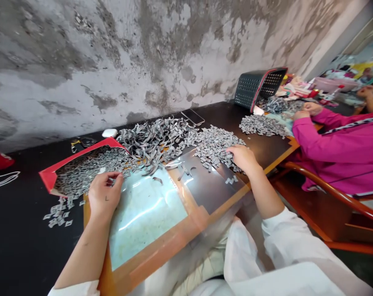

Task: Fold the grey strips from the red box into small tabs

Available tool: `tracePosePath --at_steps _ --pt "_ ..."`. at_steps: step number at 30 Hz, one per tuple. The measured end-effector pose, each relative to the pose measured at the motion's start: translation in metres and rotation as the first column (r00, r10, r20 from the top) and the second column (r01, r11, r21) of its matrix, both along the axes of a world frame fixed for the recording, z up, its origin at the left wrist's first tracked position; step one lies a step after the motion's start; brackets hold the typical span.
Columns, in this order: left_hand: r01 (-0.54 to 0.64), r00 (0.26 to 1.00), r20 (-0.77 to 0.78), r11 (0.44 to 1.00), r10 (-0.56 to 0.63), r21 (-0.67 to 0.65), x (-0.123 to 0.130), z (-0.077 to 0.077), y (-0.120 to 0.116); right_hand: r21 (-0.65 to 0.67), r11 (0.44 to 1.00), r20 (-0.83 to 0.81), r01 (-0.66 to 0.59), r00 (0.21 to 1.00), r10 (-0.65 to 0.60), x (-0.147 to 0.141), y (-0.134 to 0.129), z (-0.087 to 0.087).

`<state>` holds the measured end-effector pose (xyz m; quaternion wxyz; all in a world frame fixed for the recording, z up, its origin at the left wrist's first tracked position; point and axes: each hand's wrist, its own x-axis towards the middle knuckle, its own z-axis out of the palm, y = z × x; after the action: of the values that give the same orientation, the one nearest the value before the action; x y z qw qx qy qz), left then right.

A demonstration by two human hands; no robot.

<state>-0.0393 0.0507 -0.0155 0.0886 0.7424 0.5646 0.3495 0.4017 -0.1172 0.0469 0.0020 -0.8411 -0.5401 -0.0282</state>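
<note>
Mottled plaster wall (pixel 174 45) backs the dark counter (pixel 14 230); small grey pieces (pixel 78 170) fill a red-rimmed container (pixel 47 179) beside the left hand (pixel 104 195), grip nearly closed; curved strips (pixel 149 139) lie beyond, between hands; the right hand (pixel 243 158), half-curled, touches the flat-piece pile (pixel 212 144). Whether either grasps anything, I cannot tell.

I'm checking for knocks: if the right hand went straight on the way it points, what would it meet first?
Most likely the pile of small grey pieces; the right hand is right at its edge, though whether it touches is unclear.
</note>
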Motion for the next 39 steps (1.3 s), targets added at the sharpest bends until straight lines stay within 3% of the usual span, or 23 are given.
tracePosePath --at_steps 6,14,22,27,33,39 --pt "-0.040 0.999 0.015 0.999 0.041 -0.031 0.001 0.000 -0.001 0.034 0.986 0.081 -0.163 0.984 0.160 0.021 -0.007 -0.017" --pt "-0.061 0.998 0.014 0.997 0.062 -0.057 0.002 0.002 -0.001 -0.064 0.946 0.170 -0.317 0.931 0.323 0.025 -0.001 0.004" --pt "-0.056 0.998 0.010 0.996 0.057 -0.069 0.002 0.001 -0.001 -0.148 0.964 0.164 -0.221 0.956 0.245 0.041 0.015 0.039" --pt "-0.055 0.998 0.008 0.996 0.055 -0.064 0.001 -0.001 -0.001 -0.095 0.979 0.241 -0.181 0.950 0.199 0.036 0.021 0.051" --pt "-0.046 0.999 0.019 0.998 0.047 -0.045 0.001 0.000 0.000 -0.203 0.915 0.111 -0.349 0.920 0.375 0.027 0.018 0.030" --pt "-0.034 0.999 0.008 0.997 0.035 -0.062 0.002 0.001 0.000 -0.199 0.887 0.129 -0.417 0.886 0.446 0.027 0.012 0.012"
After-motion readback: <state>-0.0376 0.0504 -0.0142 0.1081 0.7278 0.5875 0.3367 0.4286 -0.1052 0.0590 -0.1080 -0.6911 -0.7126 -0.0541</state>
